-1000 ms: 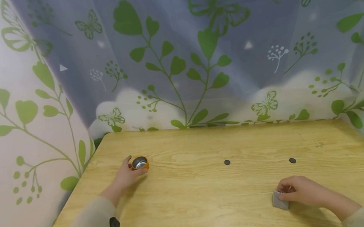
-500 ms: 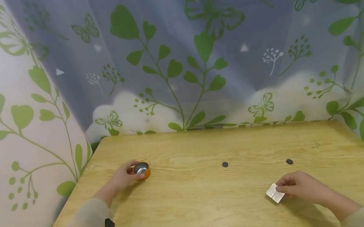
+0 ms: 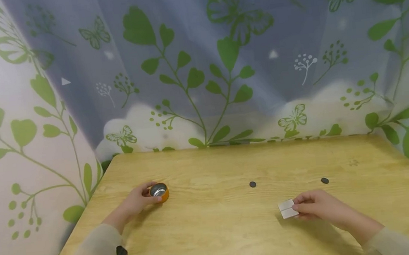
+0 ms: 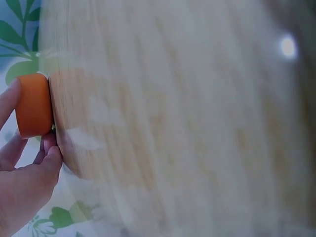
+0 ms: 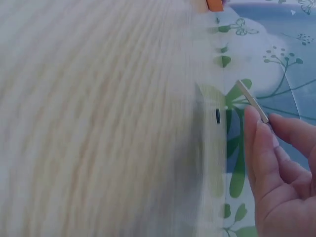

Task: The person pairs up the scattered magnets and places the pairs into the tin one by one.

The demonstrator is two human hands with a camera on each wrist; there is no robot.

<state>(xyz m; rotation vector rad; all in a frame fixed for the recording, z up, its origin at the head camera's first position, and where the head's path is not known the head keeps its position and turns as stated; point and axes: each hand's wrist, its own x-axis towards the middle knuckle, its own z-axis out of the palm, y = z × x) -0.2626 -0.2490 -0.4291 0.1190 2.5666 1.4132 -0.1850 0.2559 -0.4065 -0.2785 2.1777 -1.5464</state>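
At left of the frame the left hand (image 3: pixel 134 201) grasps an orange cup (image 3: pixel 158 190) standing on the wooden surface (image 3: pixel 215 234); at lower right the right hand (image 3: pixel 315 206) pinches a small grey card (image 3: pixel 287 209) just above the surface, near two dark discs (image 3: pixel 252 184)

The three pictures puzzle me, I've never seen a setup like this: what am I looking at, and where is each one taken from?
No machine here: a person works with two bare hands. The wide picture comes from a camera on their head, looking down at a wooden table. The two blurry ones come from cameras on each wrist. The left hand grips a small orange cup with a metal inside; the left wrist view shows its orange side. The right hand pinches a small flat grey square, seen edge-on in the right wrist view. Two dark discs lie on the table.
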